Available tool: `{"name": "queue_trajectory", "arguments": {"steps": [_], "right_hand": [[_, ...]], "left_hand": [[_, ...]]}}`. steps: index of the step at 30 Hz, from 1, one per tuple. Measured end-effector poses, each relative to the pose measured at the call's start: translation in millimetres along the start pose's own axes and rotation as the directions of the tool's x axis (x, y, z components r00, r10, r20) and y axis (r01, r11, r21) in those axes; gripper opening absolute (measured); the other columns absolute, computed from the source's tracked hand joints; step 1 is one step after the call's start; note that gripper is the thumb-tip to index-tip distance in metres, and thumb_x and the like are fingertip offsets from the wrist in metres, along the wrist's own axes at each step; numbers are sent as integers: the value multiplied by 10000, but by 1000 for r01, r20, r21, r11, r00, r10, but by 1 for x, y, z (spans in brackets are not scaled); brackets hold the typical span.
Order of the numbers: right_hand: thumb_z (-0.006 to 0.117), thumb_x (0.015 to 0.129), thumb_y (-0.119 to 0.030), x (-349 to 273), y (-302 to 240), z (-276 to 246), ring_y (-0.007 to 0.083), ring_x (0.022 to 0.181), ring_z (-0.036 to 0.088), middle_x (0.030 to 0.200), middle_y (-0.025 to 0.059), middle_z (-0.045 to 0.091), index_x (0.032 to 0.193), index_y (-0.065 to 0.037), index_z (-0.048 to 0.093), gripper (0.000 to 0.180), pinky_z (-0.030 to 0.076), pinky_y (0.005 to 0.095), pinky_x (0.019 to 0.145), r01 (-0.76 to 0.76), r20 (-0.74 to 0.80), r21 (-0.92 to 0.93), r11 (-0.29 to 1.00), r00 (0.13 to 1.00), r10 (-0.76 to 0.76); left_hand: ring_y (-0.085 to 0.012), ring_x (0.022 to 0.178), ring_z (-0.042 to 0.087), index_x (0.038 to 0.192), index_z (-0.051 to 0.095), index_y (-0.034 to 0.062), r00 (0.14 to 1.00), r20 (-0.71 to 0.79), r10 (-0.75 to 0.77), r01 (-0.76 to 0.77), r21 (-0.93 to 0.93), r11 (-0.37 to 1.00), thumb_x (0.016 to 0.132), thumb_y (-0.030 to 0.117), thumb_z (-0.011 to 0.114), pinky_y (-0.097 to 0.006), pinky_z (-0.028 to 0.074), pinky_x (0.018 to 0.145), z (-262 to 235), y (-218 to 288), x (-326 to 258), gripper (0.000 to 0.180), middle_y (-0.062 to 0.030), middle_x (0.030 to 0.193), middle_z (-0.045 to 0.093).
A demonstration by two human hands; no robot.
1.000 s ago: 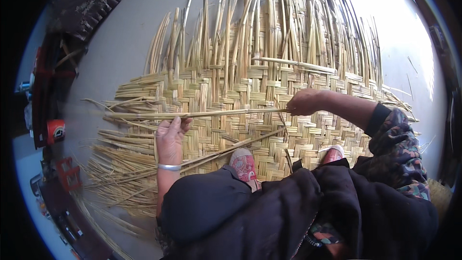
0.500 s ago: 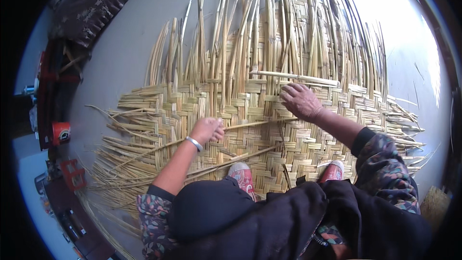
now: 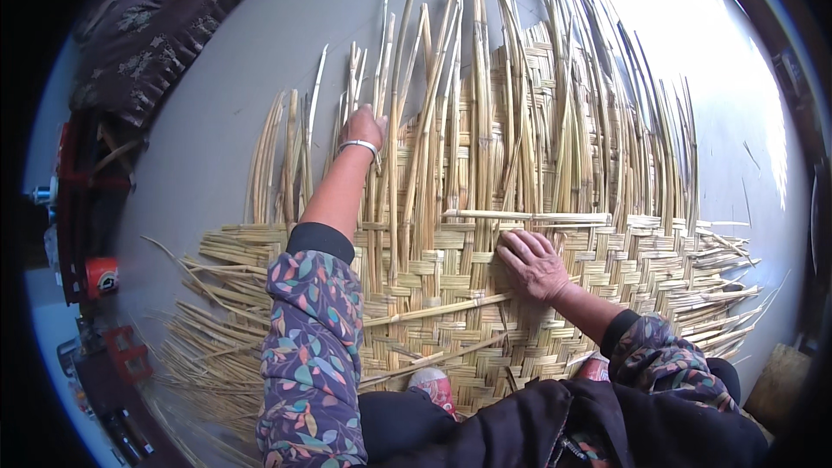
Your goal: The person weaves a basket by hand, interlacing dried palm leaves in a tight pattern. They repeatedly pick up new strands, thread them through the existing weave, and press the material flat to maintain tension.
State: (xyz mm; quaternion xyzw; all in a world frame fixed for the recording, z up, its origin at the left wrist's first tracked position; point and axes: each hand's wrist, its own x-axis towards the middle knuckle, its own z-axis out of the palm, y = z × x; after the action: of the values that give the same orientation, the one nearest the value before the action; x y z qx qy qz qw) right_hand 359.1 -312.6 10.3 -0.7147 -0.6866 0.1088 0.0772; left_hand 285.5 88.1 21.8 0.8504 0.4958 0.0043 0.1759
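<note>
A half-woven mat (image 3: 546, 338) of flat, straw-coloured reed strips is spread beneath me. Its long loose strips (image 3: 481, 121) fan out toward the far side. My left hand (image 3: 364, 128), with a silver bangle at the wrist, is closed around upright strips at the far left of the weave; how many it grips is hidden. On the middle of the weave lies my right hand (image 3: 533, 267), palm down with its fingers stretched out. A loose strip (image 3: 433, 311) slants across the mat up to that hand. Just beyond the fingers, a pale crosswise strip (image 3: 529, 217) rests over the upright ones.
Strip ends (image 3: 208, 347) stick out at the mat's left side, and more at its right. My red shoes (image 3: 433, 388) stand on the near part. A red container (image 3: 101, 277) and dark furniture line the left. Patterned dark cloth (image 3: 165, 26) hangs at the far left.
My left hand has let go of the slanting strip and reached forward to the upright strips. My right hand stays on the weave; the whole view has shifted, so the mat appears lower.
</note>
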Motion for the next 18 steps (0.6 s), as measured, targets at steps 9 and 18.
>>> {"name": "queue_trajectory", "arguments": {"steps": [9,18], "right_hand": [[405,808,-255,4,-3,-7,274,1269,350,1375,103,375,1296,-110,437,510,234,415,1076,15,-3,47,999,1000,-15],[408,809,-246,2,-6,-12,275,1311,294,1400,94,341,1323,-120,394,529,193,409,1093,-15,33,66,998,999,13]], "left_hand": [[-229,736,643,882,677,42,970,-62,-233,171,-508,845,747,292,721,-328,496,711,-9,-4,41,287,-125,828,676],[-92,624,582,834,581,51,996,-93,2,-89,-947,309,861,143,621,-226,478,567,-96,21,18,104,-33,730,622]]}}
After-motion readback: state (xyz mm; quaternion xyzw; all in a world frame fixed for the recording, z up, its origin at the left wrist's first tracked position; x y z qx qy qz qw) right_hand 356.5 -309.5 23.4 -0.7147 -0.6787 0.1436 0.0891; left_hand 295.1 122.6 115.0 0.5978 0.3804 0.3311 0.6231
